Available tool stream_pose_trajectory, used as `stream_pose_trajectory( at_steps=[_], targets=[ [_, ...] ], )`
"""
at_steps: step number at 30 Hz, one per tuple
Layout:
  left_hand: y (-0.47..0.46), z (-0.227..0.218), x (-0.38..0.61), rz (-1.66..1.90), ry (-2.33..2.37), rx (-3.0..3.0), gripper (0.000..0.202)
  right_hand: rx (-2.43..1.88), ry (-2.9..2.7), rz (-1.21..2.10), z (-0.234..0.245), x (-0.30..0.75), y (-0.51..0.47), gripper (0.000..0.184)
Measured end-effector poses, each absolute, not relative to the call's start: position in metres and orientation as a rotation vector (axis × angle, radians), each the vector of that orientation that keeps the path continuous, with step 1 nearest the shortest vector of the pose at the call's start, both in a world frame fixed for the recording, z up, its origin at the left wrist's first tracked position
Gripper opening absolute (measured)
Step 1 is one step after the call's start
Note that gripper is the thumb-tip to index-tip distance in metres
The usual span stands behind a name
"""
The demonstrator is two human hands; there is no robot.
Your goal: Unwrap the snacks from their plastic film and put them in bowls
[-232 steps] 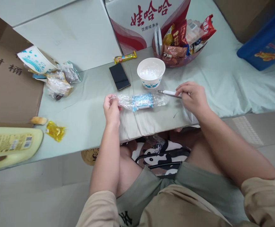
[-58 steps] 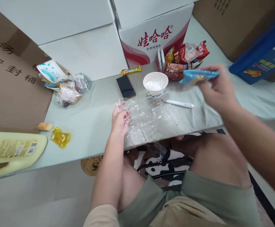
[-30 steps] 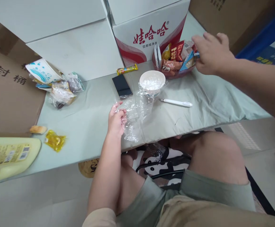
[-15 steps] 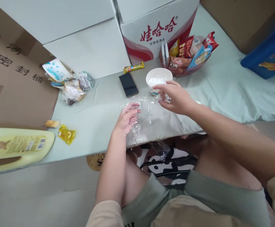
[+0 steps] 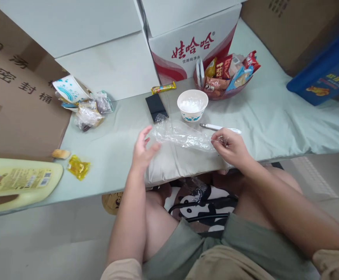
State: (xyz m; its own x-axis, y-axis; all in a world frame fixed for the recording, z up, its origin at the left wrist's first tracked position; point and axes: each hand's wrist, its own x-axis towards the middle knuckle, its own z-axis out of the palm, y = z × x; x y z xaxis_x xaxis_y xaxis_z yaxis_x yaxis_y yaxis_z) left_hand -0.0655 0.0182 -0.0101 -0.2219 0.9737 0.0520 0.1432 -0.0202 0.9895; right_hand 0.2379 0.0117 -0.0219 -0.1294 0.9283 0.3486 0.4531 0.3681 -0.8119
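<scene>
A crumpled clear plastic bag [image 5: 183, 136] stretches across the front of the cloth-covered table. Its right end is pinched in the fingers of my right hand [image 5: 230, 146]. My left hand [image 5: 144, 151] is raised at the bag's left end, thumb and fingers apart, holding nothing. Behind the bag stands a white paper bowl [image 5: 192, 109] with a blue pattern, and whitish, clear-looking material lies inside it. A white-handled knife or pen-like tool [image 5: 220, 128] rests beside the bowl, just behind my right hand.
A black phone [image 5: 156, 107] and a yellow snack stick [image 5: 163, 87] lie left of the bowl. Behind it sits a basket [image 5: 224, 93] of packaged snacks. At left are wrapped snacks [image 5: 89, 114], a yellow wrapper [image 5: 78, 168] and a pale yellow bottle [image 5: 20, 181]. Boxes [image 5: 192, 58] line the back.
My right hand has moved from the bowl down and right, and now grips the bag's end. My left hand has shifted left and opened. The white-handled tool has come into sight.
</scene>
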Motion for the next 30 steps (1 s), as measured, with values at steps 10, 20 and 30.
stream_pose_trajectory(
  at_steps=[10,20,30],
  targets=[
    [0.011,0.001,-0.064,0.95,1.349,1.563,0.02,-1.378,-1.623,0.838,-0.03,0.247,0.013,0.007],
    [0.014,0.006,-0.072,1.125,1.338,0.975,0.047,-1.315,-1.493,0.906,-0.032,0.248,0.022,0.027],
    [0.02,-0.005,-0.057,1.204,1.428,0.805,0.043,-1.195,-1.151,1.229,-0.032,0.239,0.023,0.057]
  ],
)
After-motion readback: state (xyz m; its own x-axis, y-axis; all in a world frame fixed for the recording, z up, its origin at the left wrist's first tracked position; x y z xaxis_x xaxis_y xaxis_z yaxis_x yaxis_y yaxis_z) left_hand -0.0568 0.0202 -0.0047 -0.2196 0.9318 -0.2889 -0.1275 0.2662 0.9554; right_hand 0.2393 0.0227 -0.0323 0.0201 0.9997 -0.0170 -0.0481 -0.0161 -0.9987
